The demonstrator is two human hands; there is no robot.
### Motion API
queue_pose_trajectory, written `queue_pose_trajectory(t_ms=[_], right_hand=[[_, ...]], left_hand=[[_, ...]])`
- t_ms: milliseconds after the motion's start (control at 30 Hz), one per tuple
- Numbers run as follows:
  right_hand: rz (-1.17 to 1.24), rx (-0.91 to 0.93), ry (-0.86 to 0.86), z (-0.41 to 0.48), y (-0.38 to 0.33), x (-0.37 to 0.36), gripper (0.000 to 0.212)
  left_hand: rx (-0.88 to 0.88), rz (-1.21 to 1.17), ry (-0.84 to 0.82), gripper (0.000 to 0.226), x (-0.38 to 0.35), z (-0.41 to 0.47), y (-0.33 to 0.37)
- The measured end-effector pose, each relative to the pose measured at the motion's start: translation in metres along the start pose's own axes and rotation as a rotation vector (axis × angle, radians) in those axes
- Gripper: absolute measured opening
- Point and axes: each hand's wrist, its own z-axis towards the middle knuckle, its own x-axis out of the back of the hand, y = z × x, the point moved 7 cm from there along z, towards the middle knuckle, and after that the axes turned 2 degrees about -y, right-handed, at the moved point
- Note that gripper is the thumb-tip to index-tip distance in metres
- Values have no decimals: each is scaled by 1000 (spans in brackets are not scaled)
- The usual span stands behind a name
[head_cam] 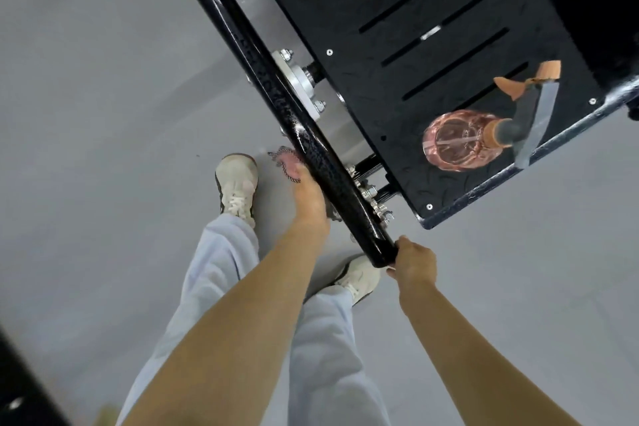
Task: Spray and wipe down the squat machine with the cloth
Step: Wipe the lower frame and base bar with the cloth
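Wiping | left hand [309, 197] holds cloth [287, 162] against bar [276, 104] | right hand [415, 263] grips bar end, likely steadying | spray bottle [456, 142] parked on footplate [363, 97], freeing both hands

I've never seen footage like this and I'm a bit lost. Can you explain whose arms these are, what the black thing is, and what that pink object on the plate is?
This is a single picture from a camera worn on a person's head, looking down, so the two bare arms are the wearer's own. The long black bar and the slotted black plate beside it belong to a squat machine, a piece of gym equipment. The left hand holds a pink cloth against the bar to wipe it. The right hand grips the bar's near end. The pink object is a spray bottle standing on the plate, with nobody holding it. Below are the person's shoes on a grey floor.
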Motion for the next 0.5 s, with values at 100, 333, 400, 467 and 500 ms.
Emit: queue_pose_trajectory(t_ms=[100, 333, 400, 467, 500], right_hand=[[-141, 78, 49, 0, -7, 1, 39], [-257, 175, 27, -1, -10, 6, 45], [-257, 188, -2, 0, -9, 10, 44], [-227, 203, 15, 0, -8, 15, 38], [-206, 204, 39, 0, -7, 19, 33]], left_hand=[[79, 37, -52, 57, -2, -25, -42], [303, -113, 4, 41, -13, -79, -107], [374, -161, -4, 44, -17, -94, -123], [404, -311, -21, 45, -24, -97, -132], [405, -387, -33, 44, -26, -93, -134]])
